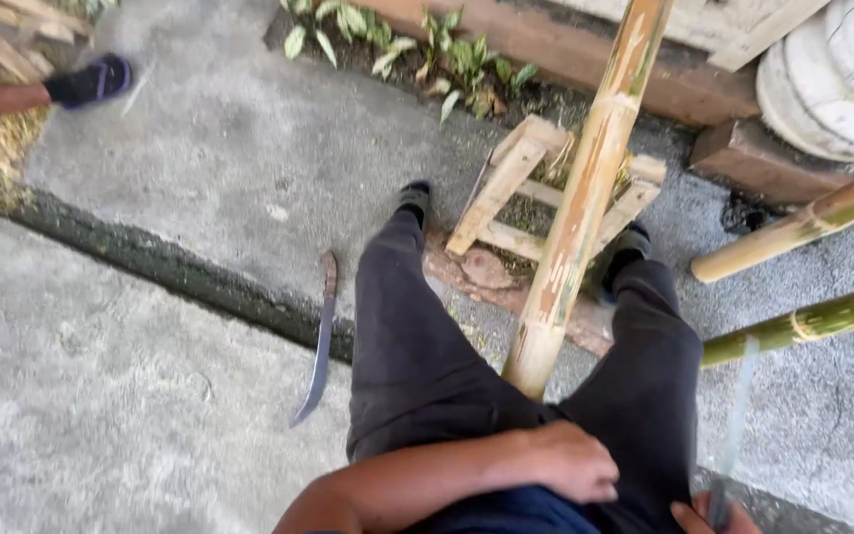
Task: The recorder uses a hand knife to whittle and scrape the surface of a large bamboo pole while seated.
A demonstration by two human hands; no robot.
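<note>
The person looks down at their own legs in dark trousers, feet planted on a grey concrete floor (150, 396). A thick bamboo pole (585, 198) rises between the knees, its near end resting against the lap and its far end leaning up and away past the top of the view. The left hand (570, 460) lies across the lap just below the pole's near end, fingers curled together and pressed down on the trousers; whether it touches the pole itself is hard to tell. The right hand (714, 516) shows only at the near edge, clamped around the handle of a long thin blade (735, 415) that points away, blurred, to the right of the right leg. On the floor to the left of the left leg lies a curved knife (320, 341), well apart from both hands, its tip toward the viewer. Beyond the feet a small wooden stool frame (516, 188) lies tipped on the floor, behind the pole. To the right, two more bamboo poles (803, 225) lie at a slant, one yellow, one greener and nearer. Green plants (397, 44) grow along a wooden beam at the far side. At the far left, another person's foot in a dark shoe (91, 81) stands beside a heap of shavings.
</note>
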